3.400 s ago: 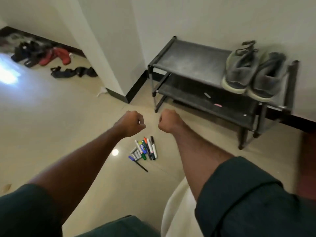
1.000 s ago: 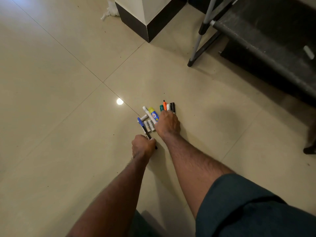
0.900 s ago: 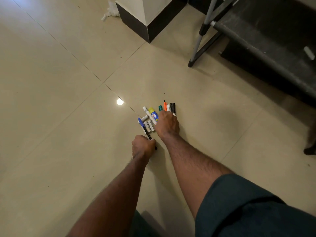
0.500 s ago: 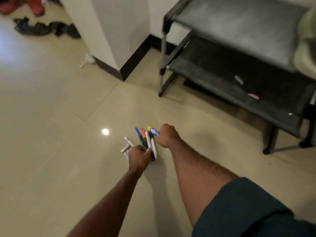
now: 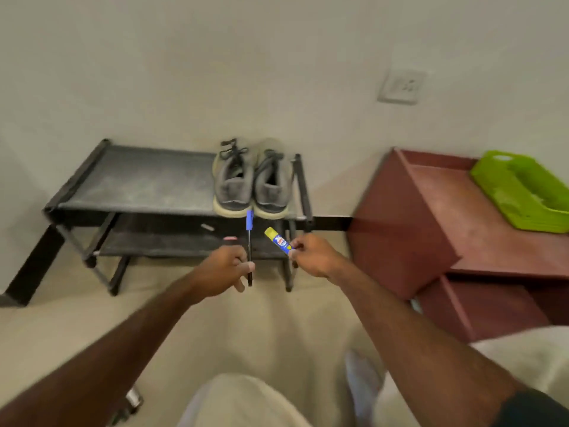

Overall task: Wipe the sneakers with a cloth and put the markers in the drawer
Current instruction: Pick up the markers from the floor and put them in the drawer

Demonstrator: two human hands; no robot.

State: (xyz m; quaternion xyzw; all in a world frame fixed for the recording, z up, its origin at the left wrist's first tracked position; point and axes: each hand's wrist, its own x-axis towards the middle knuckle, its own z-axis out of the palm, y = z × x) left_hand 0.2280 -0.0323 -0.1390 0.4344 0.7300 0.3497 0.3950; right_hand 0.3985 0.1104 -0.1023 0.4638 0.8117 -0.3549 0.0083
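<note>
Up in front of the shoe rack [image 5: 129, 180], the left hand [image 5: 220, 269] grips a slim black pen with a blue cap [image 5: 249, 241], held upright. Beside it, the right hand [image 5: 311, 257] pinches a yellow-capped blue tube [image 5: 277, 240]. Grey sneakers [image 5: 252, 183] sit on the rack's top shelf.

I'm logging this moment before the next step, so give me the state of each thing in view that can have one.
left hand: closed on the blue-capped pen, held upright.
right hand: pinching the yellow-and-blue tube, tilted.
sneakers: side by side on the rack's top shelf, untouched.
shoe rack: standing against the wall, lower shelf holding small bits.
green basket: atop the red cabinet.
</note>
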